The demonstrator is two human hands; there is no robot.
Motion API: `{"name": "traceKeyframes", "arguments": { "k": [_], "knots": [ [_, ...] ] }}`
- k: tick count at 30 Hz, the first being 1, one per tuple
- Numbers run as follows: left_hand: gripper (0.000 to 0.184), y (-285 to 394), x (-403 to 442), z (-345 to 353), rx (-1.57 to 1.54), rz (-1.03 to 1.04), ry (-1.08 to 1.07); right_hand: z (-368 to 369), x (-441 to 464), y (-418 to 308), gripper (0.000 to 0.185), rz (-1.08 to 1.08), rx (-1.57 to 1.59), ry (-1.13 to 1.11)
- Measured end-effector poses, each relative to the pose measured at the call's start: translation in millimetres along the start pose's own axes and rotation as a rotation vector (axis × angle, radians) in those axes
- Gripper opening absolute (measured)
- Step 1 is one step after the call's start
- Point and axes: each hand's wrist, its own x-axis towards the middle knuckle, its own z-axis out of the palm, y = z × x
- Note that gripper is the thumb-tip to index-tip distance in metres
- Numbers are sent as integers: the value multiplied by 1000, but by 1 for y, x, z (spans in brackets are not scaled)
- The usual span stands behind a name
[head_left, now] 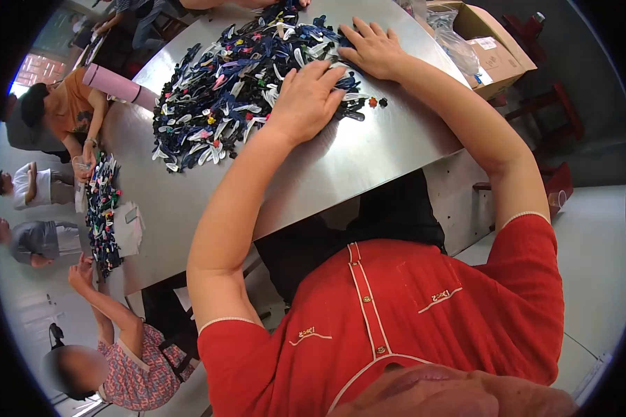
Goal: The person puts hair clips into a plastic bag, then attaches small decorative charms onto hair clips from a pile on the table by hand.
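Observation:
A broad, heaped pile of small hair clips [219, 94] in navy, black and white, with some pink, red and yellow pieces, covers the far part of the metal table [355, 163]. My left hand [306, 103] lies palm down on the near right side of this pile, fingers stretched out. Beyond it to the right, my right hand [374, 52] rests palm down at the pile's right edge, its fingers spread. A few loose clips and a small red flower-shaped piece [373, 102] lie between my hands. What is under my palms is hidden.
An open cardboard box [497, 52] with plastic bags stands beyond the table's right edge. A pink tumbler [115, 85] lies left of the pile. Farther left are a second clip pile [103, 215], papers [129, 240] and co-workers. Another person's arms reach in at the top.

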Motion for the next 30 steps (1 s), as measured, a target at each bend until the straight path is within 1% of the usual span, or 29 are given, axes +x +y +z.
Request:
{"name": "traceKeyframes", "arguments": {
  "k": [1, 2, 3, 4, 5, 6, 7, 8, 9, 10, 11, 12, 13, 14, 16, 17, 20, 21, 22, 24, 25, 30],
  "knots": [
    [41, 6, -6, -5, 27, 13, 9, 0, 6, -2, 62, 7, -5, 6],
    [44, 11, -11, -9, 54, 28, 17, 2, 12, -1, 62, 8, -7, 6],
    [54, 13, -15, -14, 93, 6, -25, 6, 19, 3, 60, -50, 59, 110],
    [54, 15, -22, -18, 90, 11, -25, 10, 25, 7, 58, -107, 125, 215],
    [59, 17, -30, -22, 132, -72, 13, 15, 29, 12, 53, -173, 179, 296],
    [63, 16, -35, -24, 173, -157, 49, 9, 25, 11, 53, -169, 177, 293],
    [71, 10, -39, -22, 139, -179, 3, -5, 17, 6, 53, -254, 214, 167],
    [71, 8, -41, -17, 136, -181, 3, -17, 6, -2, 53, -340, 252, 40],
    [72, 8, -42, -13, 198, -141, -24, -25, -12, -14, 50, -442, 25, 36],
    [73, 12, -39, -13, 260, -99, -50, -24, -22, -17, 50, -441, 23, 35],
    [75, 16, -34, -12, 234, -126, -91, -19, -31, -18, 49, -421, 10, 15],
    [75, 17, -28, -7, 229, -123, -91, -16, -38, -16, 47, -398, -3, -6],
    [76, 16, -18, -2, 222, -119, -71, -17, -35, -10, 47, -332, 59, -9],
    [77, 14, -10, 4, 215, -116, -52, -16, -33, -2, 47, -329, 55, -12],
    [79, 17, -3, 8, 188, -113, -55, -19, -34, 13, 50, -305, 105, 90],
    [80, 19, -2, 10, 184, -129, -49, -17, -39, 18, 50, -306, 102, 88],
    [81, 29, -13, 8, 192, -157, -44, -35, -79, -1, 66, -211, 59, 88],
    [80, 33, -20, 6, 213, -167, -45, -38, -92, -9, 73, -219, 52, 50],
    [79, 36, -26, 5, 234, -176, -48, -36, -93, -12, 73, -221, 53, 49],
    [77, 41, -35, 2, 241, -177, -44, -29, -92, -20, 74, -108, -27, 6],
    [76, 40, -38, 0, 242, -185, -45, -26, -83, -19, 74, -71, 5, 25],
    [74, 40, -41, 1, 234, -176, -21, -3, -18, -9, 71, -23, -28, 58]
  ]
}}
